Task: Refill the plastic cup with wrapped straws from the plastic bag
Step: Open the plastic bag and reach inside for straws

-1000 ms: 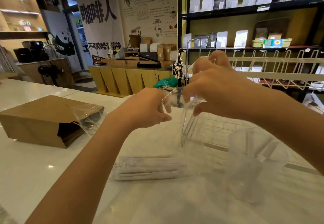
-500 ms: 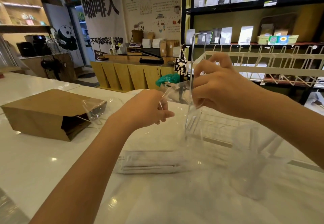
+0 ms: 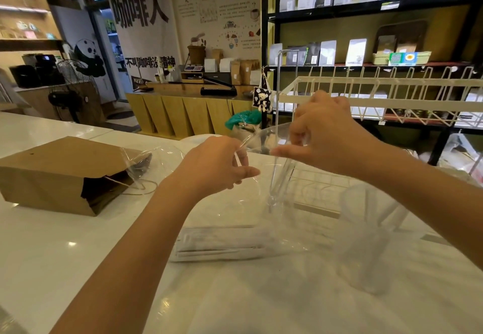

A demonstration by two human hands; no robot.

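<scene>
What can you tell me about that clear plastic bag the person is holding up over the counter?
The plastic bag is thin, clear and crinkled. Its top is pinched between the left hand and the right hand, which pull it apart. The lower part drapes onto the white counter, with a bundle of wrapped straws lying flat inside it. Through the film, the plastic cup looks hazy.

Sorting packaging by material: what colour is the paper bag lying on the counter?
Plain brown kraft, on the paper bag, seen in the head view.
</scene>
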